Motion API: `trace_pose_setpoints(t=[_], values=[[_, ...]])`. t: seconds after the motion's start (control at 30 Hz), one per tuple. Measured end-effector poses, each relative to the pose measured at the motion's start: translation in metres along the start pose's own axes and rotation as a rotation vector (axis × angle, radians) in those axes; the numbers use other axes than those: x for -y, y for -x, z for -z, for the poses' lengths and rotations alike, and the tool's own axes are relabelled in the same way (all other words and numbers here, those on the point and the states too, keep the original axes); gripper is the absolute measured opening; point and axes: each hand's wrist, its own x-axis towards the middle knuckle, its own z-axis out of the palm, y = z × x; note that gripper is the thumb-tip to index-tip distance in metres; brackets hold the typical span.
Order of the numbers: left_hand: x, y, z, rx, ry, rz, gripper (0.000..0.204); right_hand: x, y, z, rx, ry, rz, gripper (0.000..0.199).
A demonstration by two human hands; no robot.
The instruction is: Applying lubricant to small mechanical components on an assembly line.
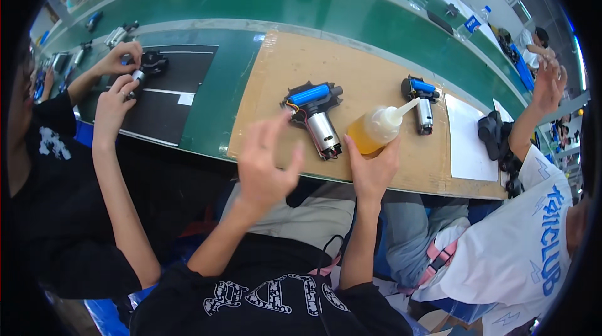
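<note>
My right hand (pixel 375 171) is wrapped round a translucent squeeze bottle (pixel 369 131) of amber liquid, its pale nozzle slanting up to the right. Blurred by motion, my left hand (pixel 266 163) has its thumb and fingers apart and looks to hold nothing. Its fingertips overlap the near left side of a motor assembly (pixel 323 132), which has a silver motor, a blue cylindrical cell, a black housing and thin red and yellow wires; whether they touch it I cannot tell. A second, similar motor assembly (pixel 425 114) lies to the right of the bottle.
Brown cardboard (pixel 370 63) covers the green bench (pixel 241 94) before me, with white paper (pixel 469 141) and a black tool-like part (pixel 492 136) at its right. At left, a co-worker's hands (pixel 122 85) handle another assembly over a dark mat (pixel 179 75). Another person's raised hand (pixel 549 85) is at right.
</note>
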Motion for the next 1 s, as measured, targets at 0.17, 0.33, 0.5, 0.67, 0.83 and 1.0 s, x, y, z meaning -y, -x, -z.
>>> trace_pose_setpoints(t=[0.17, 0.33, 0.5, 0.67, 0.83, 1.0], values=[[0.026, -0.024, -0.001, 0.053, 0.269, 0.248, 0.058, 0.014, 0.025, 0.003, -0.291, -0.009, 0.084, 0.073], [0.045, -0.023, -0.007, 0.143, 0.255, 0.196, 0.041, 0.053, 0.028, -0.004, -0.128, -0.112, 0.457, 0.034], [0.042, -0.022, -0.011, 0.088, 0.228, 0.151, 0.039, 0.076, -0.015, -0.046, 0.076, -0.123, 0.532, 0.013], [0.042, -0.023, -0.008, 0.111, 0.264, 0.159, 0.041, 0.076, -0.019, -0.057, 0.180, -0.032, 0.546, 0.011], [0.039, -0.022, -0.012, 0.112, 0.252, 0.147, 0.040, 0.063, -0.019, -0.055, 0.218, -0.071, 0.553, 0.015], [0.048, -0.025, -0.009, 0.094, 0.269, 0.143, 0.043, 0.074, -0.016, -0.055, 0.278, 0.033, 0.565, 0.021]])
